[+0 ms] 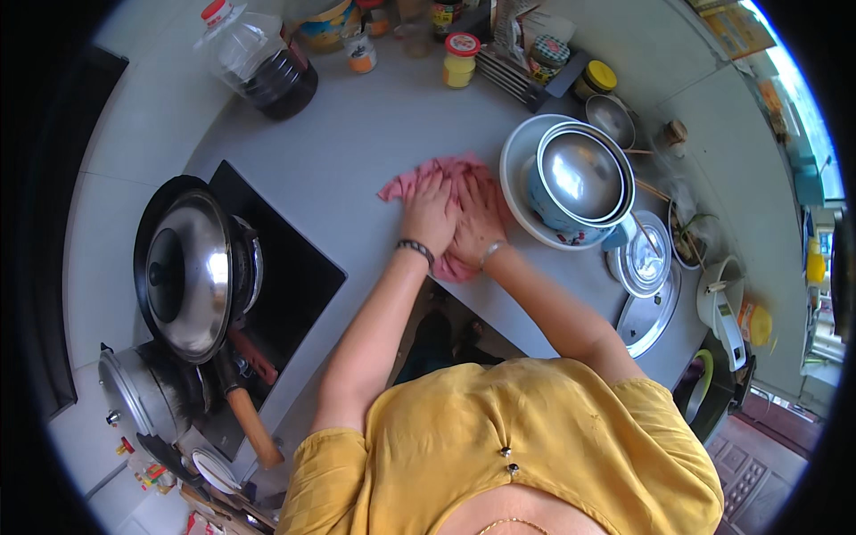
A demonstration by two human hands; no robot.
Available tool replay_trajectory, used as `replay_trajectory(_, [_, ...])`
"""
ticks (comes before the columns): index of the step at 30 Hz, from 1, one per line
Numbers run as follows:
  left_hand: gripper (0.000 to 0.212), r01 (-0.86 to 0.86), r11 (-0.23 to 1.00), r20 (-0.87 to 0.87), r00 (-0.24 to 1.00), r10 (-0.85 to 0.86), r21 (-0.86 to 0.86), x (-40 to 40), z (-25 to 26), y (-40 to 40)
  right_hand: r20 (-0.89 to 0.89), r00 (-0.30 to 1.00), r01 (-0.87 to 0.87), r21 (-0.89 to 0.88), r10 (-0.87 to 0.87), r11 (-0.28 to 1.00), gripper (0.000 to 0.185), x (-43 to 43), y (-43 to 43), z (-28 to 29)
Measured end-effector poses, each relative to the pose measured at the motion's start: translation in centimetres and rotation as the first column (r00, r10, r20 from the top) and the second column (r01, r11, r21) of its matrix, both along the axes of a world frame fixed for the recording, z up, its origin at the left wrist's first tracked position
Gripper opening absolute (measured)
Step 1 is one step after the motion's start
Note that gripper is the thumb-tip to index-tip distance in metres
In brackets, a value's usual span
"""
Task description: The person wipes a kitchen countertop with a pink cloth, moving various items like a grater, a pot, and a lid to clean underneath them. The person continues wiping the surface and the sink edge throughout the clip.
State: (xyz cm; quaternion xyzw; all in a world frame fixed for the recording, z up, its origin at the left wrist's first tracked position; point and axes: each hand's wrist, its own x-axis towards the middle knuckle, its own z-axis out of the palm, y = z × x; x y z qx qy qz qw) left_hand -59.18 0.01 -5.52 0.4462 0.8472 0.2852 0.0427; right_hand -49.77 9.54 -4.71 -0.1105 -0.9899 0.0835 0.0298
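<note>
A crumpled pink cloth (447, 167) lies on the grey countertop (348, 140) in front of me. My left hand (431, 212), with a dark bracelet at the wrist, presses the cloth down. Right beside it, my right hand (478, 221), wearing a silver bracelet, bears on the same cloth with its fingers stretched forward. The hands touch near the thumbs, and part of the cloth is hidden under them. Close to the right of the cloth stands a white basin (518, 150) holding a blue pot (545, 194) with a metal bowl (582, 175) in its mouth.
On the left, a lidded wok (194, 274) sits on a black cooktop (294, 267), its wooden handle (254, 428) reaching towards me. A large plastic jug (277, 80) and a yellow jar (459, 63) stand at the back. A glass lid (642, 254) and a metal tray (652, 321) lie right.
</note>
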Motion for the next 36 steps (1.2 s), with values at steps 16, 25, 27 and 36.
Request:
replay_trajectory(16, [0.035,0.116,0.991,-0.039,0.993,-0.114,0.068,9.6,0.3,-9.4,-0.193,0.97,-0.2,-0.271,0.151,0.942,0.045,12.5,-3.9,1.5])
replay_trajectory(25, [0.025,-0.027,0.979,-0.116,0.992,0.051,0.201,2.9,6.5,-5.9,-0.341,0.935,-0.057,-0.419,-0.099,0.906,0.025,10.8,-3.2,7.6])
replay_trajectory(27, [0.026,-0.06,0.959,-0.178,0.978,0.112,0.276,-0.7,9.7,-3.8,-0.396,0.914,-0.102,-0.432,-0.087,0.896,0.035,7.3,-2.5,10.2])
replay_trajectory(36, [0.057,-0.091,0.995,-0.179,0.979,0.098,0.044,-14.0,2.9,4.8,-0.078,0.99,0.092,-0.298,-0.12,0.95,0.07,-8.1,0.4,7.8])
